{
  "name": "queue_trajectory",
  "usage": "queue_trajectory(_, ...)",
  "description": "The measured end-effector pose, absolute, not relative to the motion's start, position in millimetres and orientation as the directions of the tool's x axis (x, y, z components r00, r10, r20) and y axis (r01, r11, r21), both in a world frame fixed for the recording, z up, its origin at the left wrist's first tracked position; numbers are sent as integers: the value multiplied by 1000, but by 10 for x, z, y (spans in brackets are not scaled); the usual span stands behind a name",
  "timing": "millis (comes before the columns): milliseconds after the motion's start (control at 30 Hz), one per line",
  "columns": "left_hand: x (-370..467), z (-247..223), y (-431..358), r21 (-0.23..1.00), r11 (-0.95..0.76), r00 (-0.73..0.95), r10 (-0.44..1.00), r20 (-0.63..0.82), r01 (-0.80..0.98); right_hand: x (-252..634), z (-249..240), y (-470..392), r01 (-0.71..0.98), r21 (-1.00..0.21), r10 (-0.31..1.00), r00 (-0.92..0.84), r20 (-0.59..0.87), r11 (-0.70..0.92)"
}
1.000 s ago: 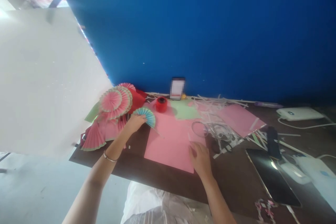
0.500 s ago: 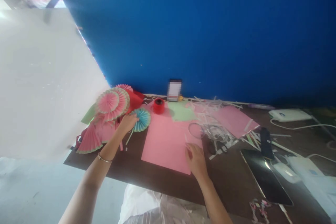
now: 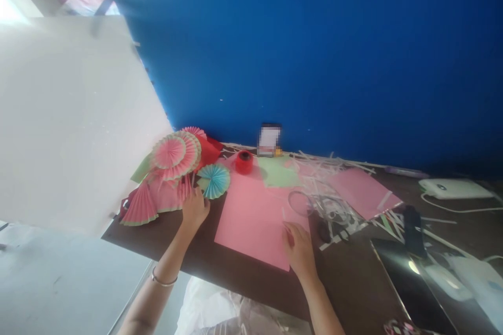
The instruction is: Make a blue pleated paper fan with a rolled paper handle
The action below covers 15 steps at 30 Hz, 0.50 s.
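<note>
My left hand [image 3: 195, 210] is closed at the edge of the pink folded paper fans, a thin pale strip [image 3: 193, 180] rising from its fingertips. Just to its right lies a round blue pleated paper fan [image 3: 214, 180] with a pale green part. My right hand [image 3: 299, 249] rests over the right edge of a pink paper sheet [image 3: 251, 225], thumb and fingers pinched. A narrow white strip [image 3: 283, 213] pokes out past those fingertips. Pink pleated rosettes with green edges [image 3: 170, 153] are piled at the left.
A red tape roll [image 3: 244, 163] stands at the sheet's top. Green paper [image 3: 280, 172], scissors [image 3: 332, 209], paper strips and another pink sheet [image 3: 365, 192] lie rightward. A dark tablet [image 3: 412, 282] and a white device with a cable [image 3: 456, 188] sit at the far right.
My left hand has let go of the blue fan and moved down beside it, now with a thin strip at its fingertips. My right hand keeps its place on the sheet. The view has shifted slightly.
</note>
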<state>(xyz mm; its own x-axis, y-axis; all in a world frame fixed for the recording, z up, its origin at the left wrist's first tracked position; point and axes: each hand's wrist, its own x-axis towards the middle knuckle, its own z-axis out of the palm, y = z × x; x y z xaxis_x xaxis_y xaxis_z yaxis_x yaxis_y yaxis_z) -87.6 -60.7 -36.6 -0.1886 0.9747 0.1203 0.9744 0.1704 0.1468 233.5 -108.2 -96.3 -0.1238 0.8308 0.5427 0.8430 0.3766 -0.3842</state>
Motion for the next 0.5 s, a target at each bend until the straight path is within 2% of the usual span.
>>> queue_trajectory(200, -1021, -474, -715, 163, 121, -146, 978, 150, 979, 2346, -988, -1069, 836, -405, 839, -113, 533, 370)
queue_trajectory(300, -1111, -503, -739, 183, 100, -138, 967, 212, 978, 2349, -993, -1058, 835, -403, 837, -117, 535, 375)
queue_trajectory(500, -1316, -630, -902, 326, 58, -165, 936, 312, 944, 2361, -989, -1060, 840, -360, 807, -146, 573, 407)
